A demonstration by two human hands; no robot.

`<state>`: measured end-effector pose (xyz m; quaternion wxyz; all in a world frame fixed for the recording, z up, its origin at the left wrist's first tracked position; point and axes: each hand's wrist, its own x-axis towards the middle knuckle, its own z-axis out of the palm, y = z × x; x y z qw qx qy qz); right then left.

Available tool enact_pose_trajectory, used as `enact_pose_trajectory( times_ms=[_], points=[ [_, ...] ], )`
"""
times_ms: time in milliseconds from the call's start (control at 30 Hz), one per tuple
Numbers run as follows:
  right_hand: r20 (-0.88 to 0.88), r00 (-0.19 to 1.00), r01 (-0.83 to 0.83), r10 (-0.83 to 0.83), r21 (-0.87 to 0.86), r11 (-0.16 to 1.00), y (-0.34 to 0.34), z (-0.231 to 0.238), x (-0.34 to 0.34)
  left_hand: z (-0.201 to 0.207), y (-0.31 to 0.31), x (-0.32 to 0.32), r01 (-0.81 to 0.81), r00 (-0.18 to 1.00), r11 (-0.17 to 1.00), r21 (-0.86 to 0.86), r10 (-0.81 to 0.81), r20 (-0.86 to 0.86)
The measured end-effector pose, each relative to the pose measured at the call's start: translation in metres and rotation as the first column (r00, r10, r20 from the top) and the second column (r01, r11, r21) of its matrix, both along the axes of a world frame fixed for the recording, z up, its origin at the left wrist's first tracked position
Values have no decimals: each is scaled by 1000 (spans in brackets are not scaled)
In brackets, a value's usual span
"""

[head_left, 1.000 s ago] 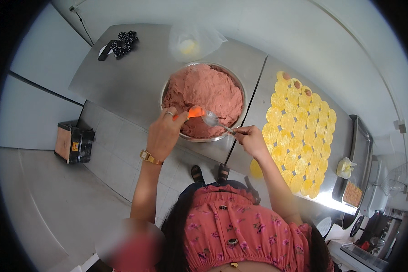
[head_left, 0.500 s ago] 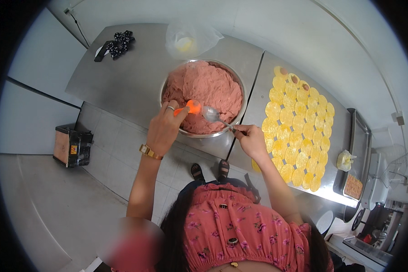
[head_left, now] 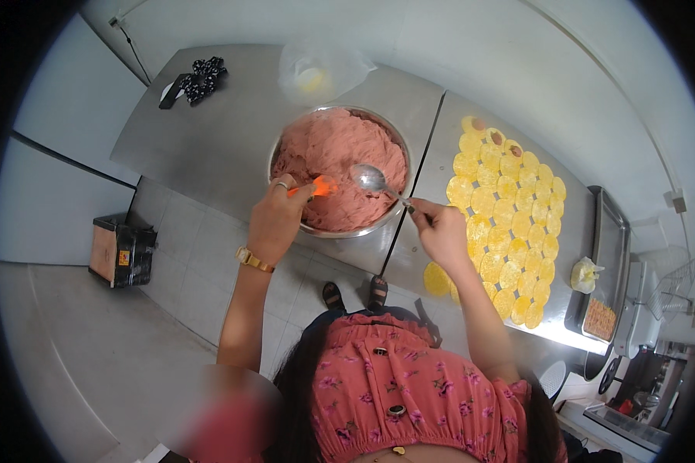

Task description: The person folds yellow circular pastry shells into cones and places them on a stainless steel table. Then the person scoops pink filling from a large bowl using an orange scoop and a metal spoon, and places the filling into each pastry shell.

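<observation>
A large steel bowl [head_left: 409, 179] on the table is heaped with pink ground meat mixture [head_left: 340, 147]. My left hand [head_left: 272, 220] is closed round the handle of a small orange scoop [head_left: 324, 185], whose cup is at the near side of the meat. In my right hand [head_left: 440, 230], the handle of a metal spoon [head_left: 369, 177] is pinched, its bowl over the meat to the right of the scoop. Whether either tool touches the meat, I cannot tell. To the right lie rows of round yellow wrappers [head_left: 510, 224]; a few in the far row carry pink meat.
A clear plastic bag [head_left: 313, 73] stands behind the bowl. A patterned black cloth [head_left: 205, 79] is at the far left of the steel table [head_left: 201, 147]. At the right are trays [head_left: 610, 231] and a small tied bag [head_left: 584, 275]. A black crate [head_left: 123, 251] sits on the floor.
The metal spoon and my right hand have shifted right, away from the orange scoop. The scoop has turned and dipped slightly toward the meat, with my left hand moving a little left.
</observation>
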<state>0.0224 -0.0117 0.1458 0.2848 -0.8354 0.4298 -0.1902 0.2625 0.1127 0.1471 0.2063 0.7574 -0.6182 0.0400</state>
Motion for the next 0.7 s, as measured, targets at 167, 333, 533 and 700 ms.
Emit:
enact_pose_trajectory(
  times_ms=[167,333,533,700],
  points=[
    [-71,997,-25,13,-184,983,26,-12,14,4,-3,-10,-62,998,998,-28,61,-26],
    [-95,995,31,-39,-81,996,36,-20,16,1,-13,-23,-69,996,997,-30,71,61],
    [-40,995,92,-90,44,995,38,-24,11,4,-21,-35,-18,985,999,41,10,173],
    [139,989,13,-56,292,956,28,-33,8,5,-23,-44,-5,981,995,100,-14,195]
  ],
)
